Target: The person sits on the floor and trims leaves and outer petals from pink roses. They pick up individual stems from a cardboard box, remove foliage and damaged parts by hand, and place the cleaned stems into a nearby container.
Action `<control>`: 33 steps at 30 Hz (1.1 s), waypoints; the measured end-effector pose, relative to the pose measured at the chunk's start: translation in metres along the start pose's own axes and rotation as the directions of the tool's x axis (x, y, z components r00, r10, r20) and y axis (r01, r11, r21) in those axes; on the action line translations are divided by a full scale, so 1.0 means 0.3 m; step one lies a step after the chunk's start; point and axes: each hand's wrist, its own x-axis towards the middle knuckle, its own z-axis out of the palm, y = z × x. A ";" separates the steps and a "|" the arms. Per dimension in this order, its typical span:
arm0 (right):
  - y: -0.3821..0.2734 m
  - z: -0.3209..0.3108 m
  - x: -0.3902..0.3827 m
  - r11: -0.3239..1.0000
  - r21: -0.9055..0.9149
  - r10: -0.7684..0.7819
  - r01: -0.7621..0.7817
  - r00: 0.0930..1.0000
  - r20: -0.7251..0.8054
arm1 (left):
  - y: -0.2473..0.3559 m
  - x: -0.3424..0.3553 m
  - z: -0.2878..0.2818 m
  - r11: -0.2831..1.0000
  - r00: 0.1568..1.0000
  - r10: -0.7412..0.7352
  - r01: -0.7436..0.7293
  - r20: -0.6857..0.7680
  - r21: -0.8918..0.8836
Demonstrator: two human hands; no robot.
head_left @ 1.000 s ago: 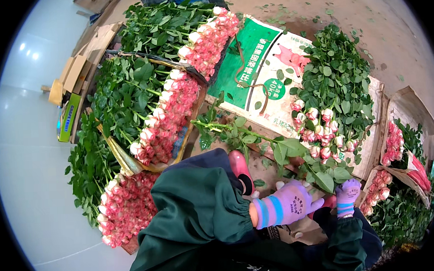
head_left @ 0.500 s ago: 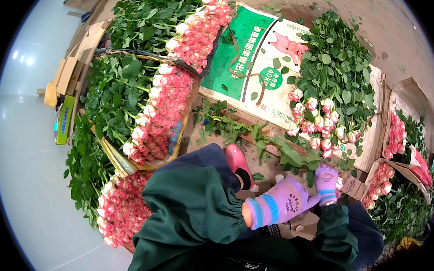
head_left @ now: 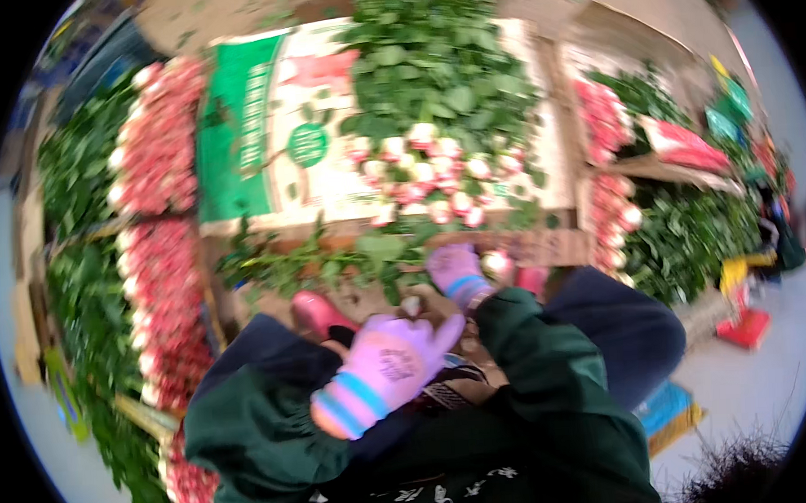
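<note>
My left hand (head_left: 392, 362), in a lilac knit glove with blue cuff stripes, is low in the middle. One finger stretches out toward my right hand, and I see nothing held in it. My right hand (head_left: 456, 272), gloved alike, is closed around a rose stem in front of the board edge. The pink-and-white rose bloom (head_left: 496, 265) shows just right of that hand, and leaves (head_left: 380, 251) spread to its left. Beyond lies a pile of cut roses (head_left: 431, 174), blooms toward me and leafy stems away, on a green-and-white sack (head_left: 237, 160). Motion blurs the picture.
Stacked rose bunches (head_left: 165, 271) line the left side, blooms facing inward. More rose bunches (head_left: 610, 215) lie at the right beside cardboard wrapping (head_left: 632, 39). A wooden board (head_left: 533, 246) runs along the sack's near edge. My pink shoe (head_left: 312, 314) is below loose leafy stems.
The view has swung right, so the scene sits further left. My right hand stays closed by the rose bloom, which now shows more plainly. My left hand remains beside it, finger still stretched out.
</note>
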 end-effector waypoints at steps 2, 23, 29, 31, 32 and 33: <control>0.000 -0.045 -0.004 0.998 -0.017 0.056 -0.057 0.997 -0.053 | 0.012 0.032 -0.012 1.000 0.999 0.010 -0.010 0.051 -0.003; -0.146 -0.801 -0.487 0.481 0.526 -0.291 0.701 0.694 -0.659 | 0.067 -0.216 -0.070 0.600 0.838 -0.488 0.119 -0.244 -0.791; -0.481 -1.164 -0.537 0.390 0.214 -0.413 0.896 0.378 -0.829 | -0.114 -0.577 -0.219 0.537 0.355 -0.822 0.223 -0.446 -0.813; -0.484 -1.148 -0.514 0.365 0.224 -0.365 0.904 0.360 -0.859 | -0.219 -0.661 -0.282 0.443 0.167 -0.879 -0.063 -0.447 -0.894; -0.448 -1.125 -0.512 0.396 0.271 -0.353 0.877 0.418 -0.837 | -0.313 -0.751 -0.296 0.418 0.169 -0.898 0.034 -0.407 -0.908; -0.405 -1.096 -0.506 0.436 0.317 -0.338 0.843 0.479 -0.810 | -0.404 -0.796 -0.298 0.372 0.057 -0.928 0.090 -0.368 -0.924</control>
